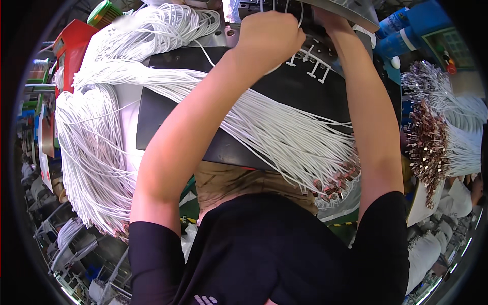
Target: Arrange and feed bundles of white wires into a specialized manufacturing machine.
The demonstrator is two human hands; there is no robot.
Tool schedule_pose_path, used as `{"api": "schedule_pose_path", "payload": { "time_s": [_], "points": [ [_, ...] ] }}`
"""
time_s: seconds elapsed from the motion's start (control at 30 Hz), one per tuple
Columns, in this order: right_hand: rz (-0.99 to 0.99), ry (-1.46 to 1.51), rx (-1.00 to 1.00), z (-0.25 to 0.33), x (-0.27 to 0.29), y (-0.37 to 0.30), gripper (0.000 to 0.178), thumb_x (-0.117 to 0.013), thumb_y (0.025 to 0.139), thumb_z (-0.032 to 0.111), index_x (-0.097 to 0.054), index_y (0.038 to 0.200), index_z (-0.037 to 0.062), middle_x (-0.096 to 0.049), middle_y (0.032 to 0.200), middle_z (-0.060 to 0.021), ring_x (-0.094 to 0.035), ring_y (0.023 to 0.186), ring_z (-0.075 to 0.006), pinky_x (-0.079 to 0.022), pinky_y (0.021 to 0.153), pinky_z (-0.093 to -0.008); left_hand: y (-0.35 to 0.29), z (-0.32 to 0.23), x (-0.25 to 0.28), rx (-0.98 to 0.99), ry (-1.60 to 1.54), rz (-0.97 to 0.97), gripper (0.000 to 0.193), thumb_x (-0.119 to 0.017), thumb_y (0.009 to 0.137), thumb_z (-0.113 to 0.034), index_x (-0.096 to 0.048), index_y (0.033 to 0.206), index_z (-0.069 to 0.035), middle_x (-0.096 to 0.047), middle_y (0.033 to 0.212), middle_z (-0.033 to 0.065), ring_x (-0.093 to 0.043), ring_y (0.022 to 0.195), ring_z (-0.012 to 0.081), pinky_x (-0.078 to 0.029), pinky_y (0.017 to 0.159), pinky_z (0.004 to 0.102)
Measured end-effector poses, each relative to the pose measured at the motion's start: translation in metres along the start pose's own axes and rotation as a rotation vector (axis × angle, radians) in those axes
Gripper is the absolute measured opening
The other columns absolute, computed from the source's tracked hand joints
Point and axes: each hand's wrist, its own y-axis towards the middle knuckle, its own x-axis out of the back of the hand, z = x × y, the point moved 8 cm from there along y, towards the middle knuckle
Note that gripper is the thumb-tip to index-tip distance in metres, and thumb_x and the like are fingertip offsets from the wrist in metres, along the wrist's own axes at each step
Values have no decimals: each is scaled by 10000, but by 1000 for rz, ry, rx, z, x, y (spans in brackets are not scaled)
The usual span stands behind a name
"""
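My left hand (269,35) is a closed fist at the top centre, pinching a thin white wire (301,15) that runs up toward a dark machine head (254,6). Beside it, my right hand (329,19) reaches under a grey metal cover (351,11); its fingers are hidden. Under both forearms a thick bundle of white wires (284,132) fans across a black mat (162,112). The bundle's metal-tipped ends (335,184) hang over the near edge. A row of small white clips (315,63) sits on the mat just below my hands.
A large hank of white wires (86,152) drapes down the left side. Another bundle with metal terminals (427,142) hangs at the right. A red box (76,40) stands at the far left, with blue containers (406,25) and a control panel with a red button (450,66) at the far right.
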Motion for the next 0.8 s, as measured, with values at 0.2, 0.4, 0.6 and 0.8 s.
{"api": "schedule_pose_path", "payload": {
  "time_s": [0.2, 0.4, 0.6, 0.8],
  "points": [
    [-99, -310, 164, 41, 10, -21, 357, -535, 1000, 295, -631, 1160, -10, -645, 1132, -236, -598, 1093, -353, -459, 952, -439, 18, 35, -38, 301, -206, 356, 234, -622, 879, -238, -735, 814, -43, -679, 732, 178, -685, 789, 367, -557, 773, 442],
    [-37, -380, 462, 136, 4, -99, 487, -533, 985, 387, -596, 1261, -9, -612, 1250, -239, -539, 1218, -392, -401, 1045, -475, 5, 62, -20, 131, 43, 45, 430, -573, 871, -197, -614, 1242, 16, -658, 1188, 176, -605, 1121, 324, -446, 1000, 431],
    [23, -505, 345, 134, -16, -98, 554, -537, 970, 432, -570, 1325, 8, -587, 1320, -231, -513, 1271, -390, -361, 1101, -479, 3, 61, -25, 55, 224, -98, 470, -583, 823, -170, -620, 1251, 20, -629, 1266, 204, -566, 1196, 357, -422, 1039, 475],
    [36, -471, 308, 132, -15, -95, 508, -555, 955, 389, -587, 1300, 17, -598, 1303, -221, -528, 1249, -386, -380, 1078, -480, 3, 44, -20, 72, 241, -161, 442, -558, 853, -167, -624, 1248, 19, -615, 1291, 202, -546, 1231, 348, -408, 1055, 470]
  ]
}}
